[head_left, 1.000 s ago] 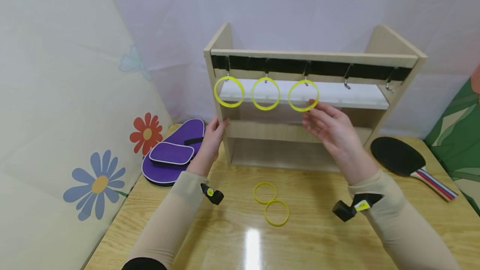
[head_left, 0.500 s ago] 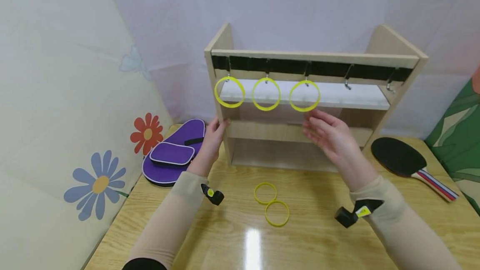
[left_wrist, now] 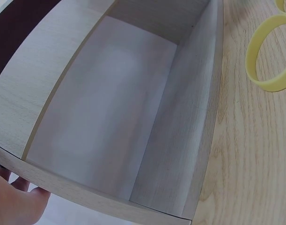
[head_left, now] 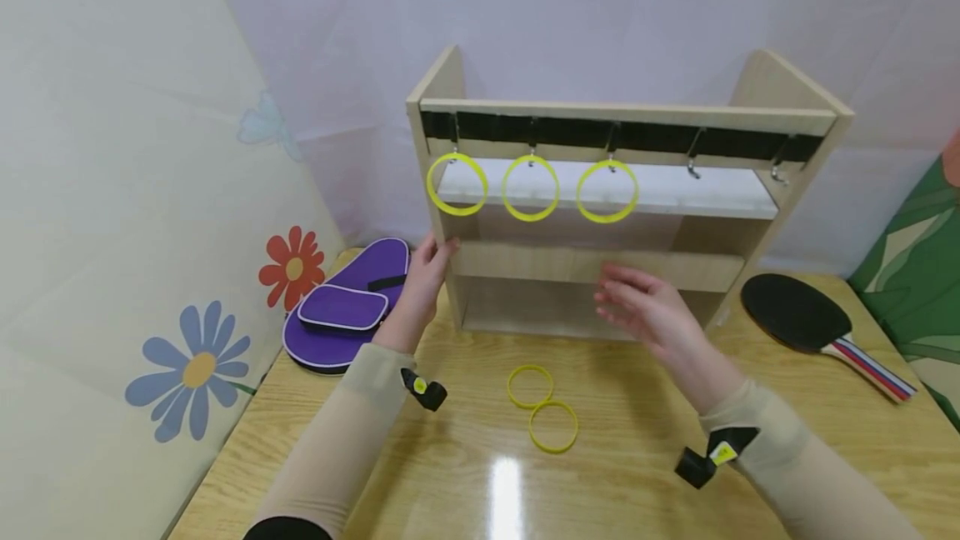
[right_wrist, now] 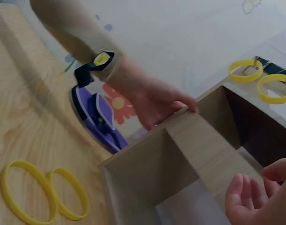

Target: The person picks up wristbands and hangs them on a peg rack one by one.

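Note:
My left hand (head_left: 422,290) grips the left side edge of a small wooden shelf (head_left: 525,262), its thumb at the front edge. My right hand (head_left: 654,311) holds nothing; its fingers hang loosely bent before the shelf's lower front board. Three yellow rings hang from metal hooks along the black strip (head_left: 660,136): a left ring (head_left: 459,212), a middle ring (head_left: 531,218) and a right ring (head_left: 607,219). Two more yellow rings lie touching on the table, a farther ring (head_left: 530,367) and a nearer ring (head_left: 553,450). The right wrist view also shows the loosely bent right hand (right_wrist: 257,201).
To the right, two hooks, an inner hook (head_left: 693,169) and an outer hook (head_left: 778,176), carry no ring. A black table tennis bat (head_left: 797,312) lies right of the shelf. Left of it lies a purple bat case (head_left: 345,307). A pale cloth hangs behind.
My right hand has let go of the third hung ring and moved down, away from it. That ring stays on its hook. My left hand has kept its place on the shelf.

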A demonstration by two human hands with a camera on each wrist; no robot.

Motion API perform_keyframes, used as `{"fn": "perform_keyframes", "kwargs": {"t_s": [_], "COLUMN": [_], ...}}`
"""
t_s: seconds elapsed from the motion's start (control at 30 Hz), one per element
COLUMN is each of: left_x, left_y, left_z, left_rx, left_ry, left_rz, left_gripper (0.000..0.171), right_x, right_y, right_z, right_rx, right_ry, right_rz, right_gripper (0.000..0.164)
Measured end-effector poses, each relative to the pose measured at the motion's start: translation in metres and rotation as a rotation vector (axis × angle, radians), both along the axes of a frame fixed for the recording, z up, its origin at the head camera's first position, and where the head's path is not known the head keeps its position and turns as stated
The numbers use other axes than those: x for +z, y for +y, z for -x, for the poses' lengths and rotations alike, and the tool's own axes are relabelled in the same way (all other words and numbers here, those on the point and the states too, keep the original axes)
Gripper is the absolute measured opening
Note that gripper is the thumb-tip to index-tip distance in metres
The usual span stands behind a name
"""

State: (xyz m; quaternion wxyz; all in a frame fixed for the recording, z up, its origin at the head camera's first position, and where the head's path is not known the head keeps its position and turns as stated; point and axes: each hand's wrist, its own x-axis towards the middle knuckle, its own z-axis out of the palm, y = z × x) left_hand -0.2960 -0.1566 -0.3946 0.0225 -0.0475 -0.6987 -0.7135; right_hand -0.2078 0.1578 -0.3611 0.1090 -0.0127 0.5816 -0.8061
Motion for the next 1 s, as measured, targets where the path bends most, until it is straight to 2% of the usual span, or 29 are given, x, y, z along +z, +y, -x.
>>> {"fn": "perform_keyframes", "kwargs": {"t_s": [0.1, 0.43, 0.73, 1.0], "left_x": [0.000, 0.000, 0.000, -0.001], "left_y": [0.000, -0.001, 0.000, 0.000], "left_z": [0.000, -0.001, -0.001, -0.001], "left_rx": [0.005, 0.007, 0.018, 0.028], "left_ry": [0.002, -0.007, 0.000, 0.004], "left_rz": [-0.005, 0.002, 0.006, 0.012], "left_gripper": [0.051, 0.052, 0.048, 0.047], "right_x": [-0.012, -0.042, -0.076, -0.104], "right_y": [-0.002, -0.005, -0.005, -0.007], "right_z": [-0.002, -0.010, -0.017, -0.023], "right_rx": [0.020, 0.076, 0.156, 0.196], "right_ry": [-0.013, -0.064, -0.096, -0.134], "right_rz": [-0.042, -0.142, -0.201, -0.273], "right_gripper": [0.051, 0.054, 0.054, 0.053]}}
